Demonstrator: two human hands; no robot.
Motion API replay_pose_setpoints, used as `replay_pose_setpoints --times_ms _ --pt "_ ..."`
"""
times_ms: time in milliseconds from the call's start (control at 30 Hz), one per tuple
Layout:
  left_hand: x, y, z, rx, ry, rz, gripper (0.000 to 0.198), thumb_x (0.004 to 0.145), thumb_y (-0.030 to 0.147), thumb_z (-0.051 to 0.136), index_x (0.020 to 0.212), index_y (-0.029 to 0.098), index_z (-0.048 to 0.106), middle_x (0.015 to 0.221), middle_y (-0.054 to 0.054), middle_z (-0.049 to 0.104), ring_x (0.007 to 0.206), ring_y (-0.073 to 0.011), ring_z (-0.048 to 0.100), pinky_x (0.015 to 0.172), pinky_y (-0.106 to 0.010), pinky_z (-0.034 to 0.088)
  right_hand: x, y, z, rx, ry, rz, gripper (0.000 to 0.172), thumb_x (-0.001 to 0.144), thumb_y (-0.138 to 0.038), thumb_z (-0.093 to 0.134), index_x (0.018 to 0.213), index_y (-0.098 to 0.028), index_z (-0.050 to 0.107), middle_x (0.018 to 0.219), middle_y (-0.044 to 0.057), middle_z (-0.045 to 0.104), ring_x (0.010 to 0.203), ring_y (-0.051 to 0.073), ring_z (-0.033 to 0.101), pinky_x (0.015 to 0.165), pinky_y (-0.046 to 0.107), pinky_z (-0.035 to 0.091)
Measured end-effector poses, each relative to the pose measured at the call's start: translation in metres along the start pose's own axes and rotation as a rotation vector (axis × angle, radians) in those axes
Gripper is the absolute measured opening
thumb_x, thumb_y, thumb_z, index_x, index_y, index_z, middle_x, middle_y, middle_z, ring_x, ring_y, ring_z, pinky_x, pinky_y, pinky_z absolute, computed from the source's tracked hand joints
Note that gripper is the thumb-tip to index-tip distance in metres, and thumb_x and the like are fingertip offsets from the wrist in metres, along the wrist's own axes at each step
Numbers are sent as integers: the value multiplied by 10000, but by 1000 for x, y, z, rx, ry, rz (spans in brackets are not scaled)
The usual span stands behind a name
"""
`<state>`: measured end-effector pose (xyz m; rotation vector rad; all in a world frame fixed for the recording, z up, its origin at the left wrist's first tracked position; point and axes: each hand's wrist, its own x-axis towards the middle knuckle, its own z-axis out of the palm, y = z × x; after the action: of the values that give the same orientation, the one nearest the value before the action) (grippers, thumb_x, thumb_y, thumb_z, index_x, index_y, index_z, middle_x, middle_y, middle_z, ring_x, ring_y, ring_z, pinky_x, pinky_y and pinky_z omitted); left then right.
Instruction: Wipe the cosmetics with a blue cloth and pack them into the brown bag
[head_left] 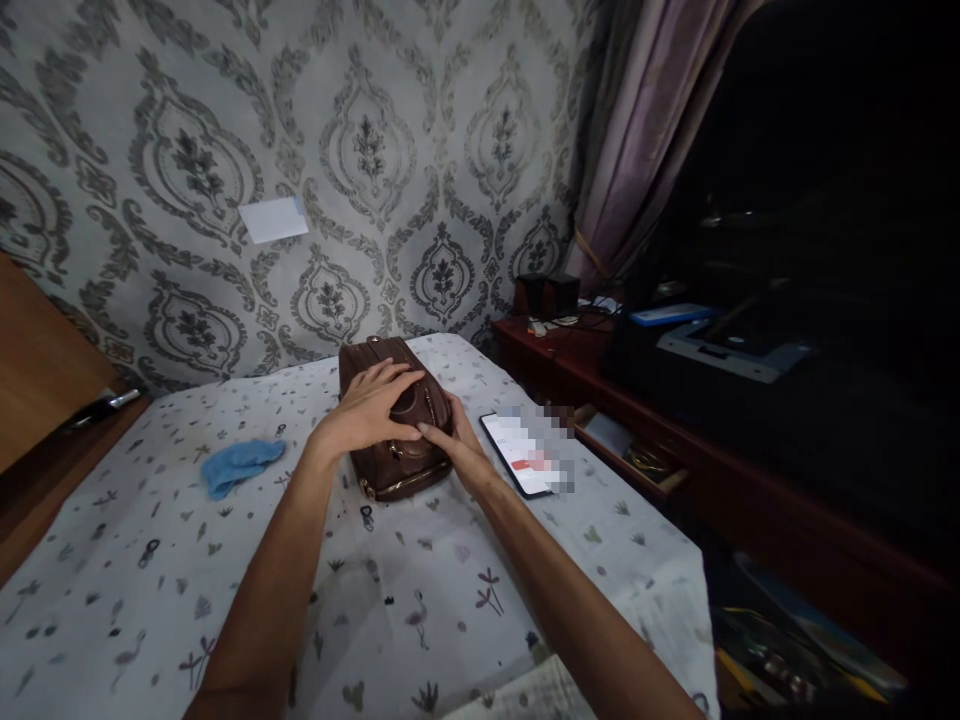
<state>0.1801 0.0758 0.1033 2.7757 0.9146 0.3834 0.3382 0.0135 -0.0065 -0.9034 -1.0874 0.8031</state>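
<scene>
A brown handbag (387,470) with gold-coloured zips lies on a white cloth (420,540) printed with flamingos and plants. My left hand (371,405) rests across its top, with the fingers stretched out and the thumb apart. At the bag's right side, my right hand (459,440) holds the edge, its thumb on top and the other fingers partly hidden behind the side. The two thumbs come close together near the zip pocket.
Left of the bag lies a crumpled blue cloth (240,466); a lit phone (521,455), partly pixelated, is to the right. A dark red desk (540,345) with a partly open drawer (630,450) borders the right side. Patterned wallpaper (420,180) rises behind.
</scene>
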Motion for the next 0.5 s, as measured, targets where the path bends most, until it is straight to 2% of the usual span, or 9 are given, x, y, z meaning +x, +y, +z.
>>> replay_pose_setpoints --times_ms 100,233,300,367,500 --pt "-1 2 -6 -42 21 18 566 880 397 654 1418 264 543 1555 -90 473 1503 -352 293 1212 -539 254 0 -3 0 39 -40 24 766 723 -412 782 1370 -193 436 1456 127 567 1355 260 529 1170 456 396" --pt "4 11 -2 -49 234 -36 320 975 380 509 1150 190 698 1296 -114 681 1322 -317 535 1127 -475 403 -1 -6 3 95 -30 69 778 704 -417 809 1354 -221 428 1466 112 550 1373 245 503 1206 428 345" --pt "9 16 4 -57 343 -68 295 980 361 499 1004 163 717 1164 -127 729 1179 -298 631 1062 -441 463 -2 -7 4 111 -23 78 774 695 -425 822 1337 -233 436 1441 99 567 1358 246 511 1209 426 338" --pt "14 19 11 -94 417 -83 289 981 349 495 926 163 708 1101 -122 747 1105 -276 664 1034 -421 482 -2 -8 4 116 -21 72 767 686 -433 831 1322 -240 448 1415 90 584 1347 251 515 1211 430 331" --pt "21 19 21 -183 534 -119 326 981 345 480 782 173 672 1108 -138 748 1177 -273 644 1062 -422 461 -1 -5 4 109 -23 59 767 684 -462 831 1323 -251 462 1415 81 580 1342 254 515 1204 430 336"
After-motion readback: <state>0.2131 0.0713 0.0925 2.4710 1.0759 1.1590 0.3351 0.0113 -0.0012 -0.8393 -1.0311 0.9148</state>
